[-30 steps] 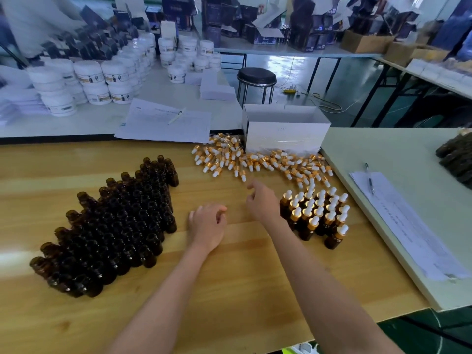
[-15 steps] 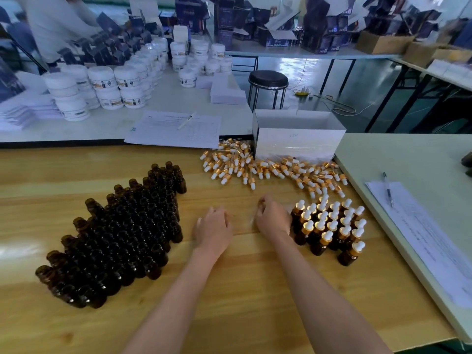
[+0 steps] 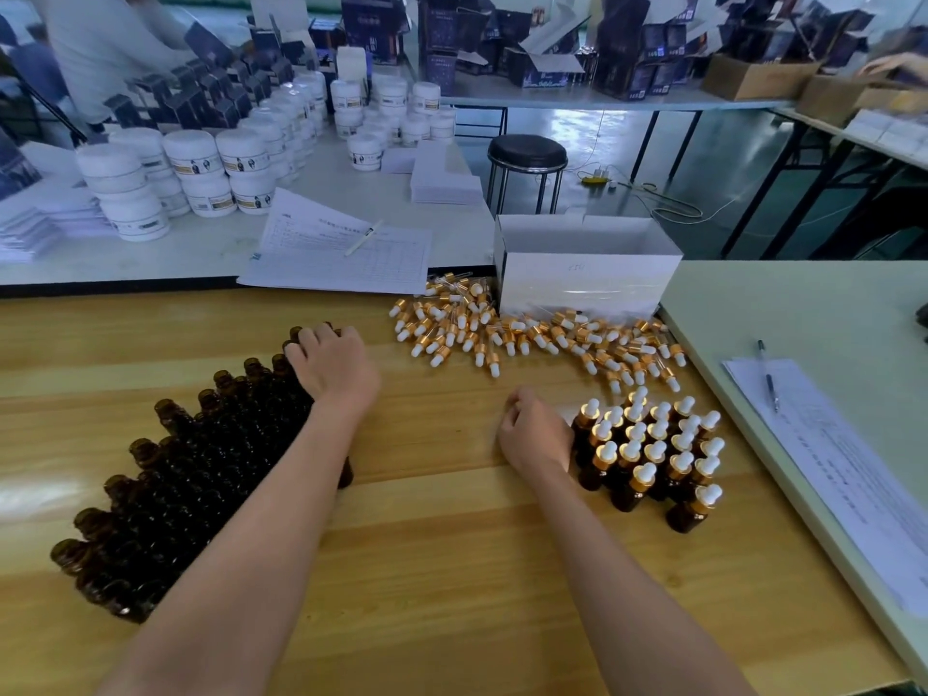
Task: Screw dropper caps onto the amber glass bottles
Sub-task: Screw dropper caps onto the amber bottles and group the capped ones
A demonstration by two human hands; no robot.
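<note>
**Bench shot mid-capping, bottles left and caps up top**

Wooden table [image 3: 452, 545] fills the lower frame, glossy yellow planks. Uncapped amber bottles [image 3: 201, 469] stand packed in a long dark block running from lower left up toward centre. The left hand [image 3: 334, 366] sits on the far end of that block, fingers bent down over the bottle tops; can't tell if it's actually got hold of one. The right hand [image 3: 535, 434] rests on the wood at centre right, fingers curled in, and whether anything's inside I can't tell either. It's touching the cluster of capped bottles [image 3: 653, 454] just to its right.

Loose dropper caps [image 3: 507, 334], gold collars and white bulbs, lie scattered above centre against an open white box [image 3: 582, 278]. A pale table [image 3: 803, 313] butts up on the right, with a paper sheet [image 3: 828, 459] and a pen [image 3: 768, 376] on it. Upper left there are stacks of white jars [image 3: 201, 163] and a printed form [image 3: 341, 253] on a white table. A black stool [image 3: 526, 153] stands at upper centre, with dark cartons [image 3: 627, 57] piled along the top.
</note>
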